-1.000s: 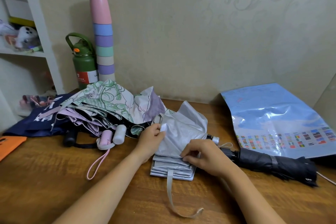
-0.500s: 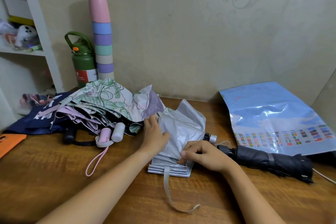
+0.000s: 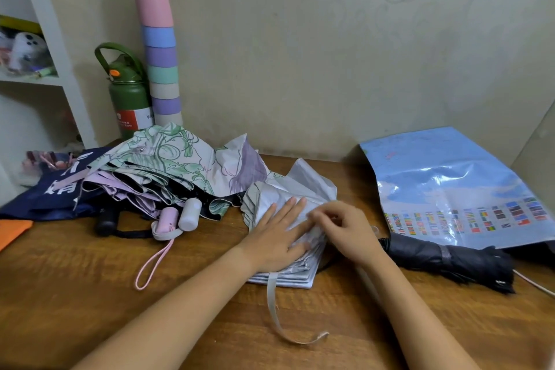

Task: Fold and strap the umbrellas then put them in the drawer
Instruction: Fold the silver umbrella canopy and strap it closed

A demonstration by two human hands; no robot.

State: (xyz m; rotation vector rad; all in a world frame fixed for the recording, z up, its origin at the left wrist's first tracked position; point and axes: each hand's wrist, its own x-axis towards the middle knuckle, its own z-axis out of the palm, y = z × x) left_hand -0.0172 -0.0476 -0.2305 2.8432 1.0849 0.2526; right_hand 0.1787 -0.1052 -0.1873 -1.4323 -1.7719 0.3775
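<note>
Wooden worktop (image 3: 75, 294) carries everything, its grain bare in front of the forearms. Largest on it, at the right against the wall, lies a glossy blue sheet (image 3: 444, 186) printed with rows of small flags, and just in front of that sheet rests a black umbrella (image 3: 450, 261), rolled up with a band around its middle. On the left, a heap of floral umbrellas (image 3: 168, 165) lies unfolded, green and purple prints on top, with a pink handle (image 3: 166, 219) and a white handle (image 3: 189, 213) poking out side by side toward the front. Between the heap and the black umbrella sits the grey umbrella (image 3: 288, 189), its canopy partly pleated into a flat stack; its loose strap (image 3: 276, 309) trails from the near edge onto the wood. The left hand (image 3: 276, 237) lies flat on the pleats, its grip wide, fingers straight and pressing the fabric down. The right hand (image 3: 342, 228) touches the same folds just beside it, its grip narrow, fingertips pinching a fold of the grey canopy. At the back left, a green bottle (image 3: 129, 96) stands upright next to a tall stack of pastel cups (image 3: 160, 63) nested one inside another. A white shelf (image 3: 36, 78) at the far left holds small items too blurred to name.
</note>
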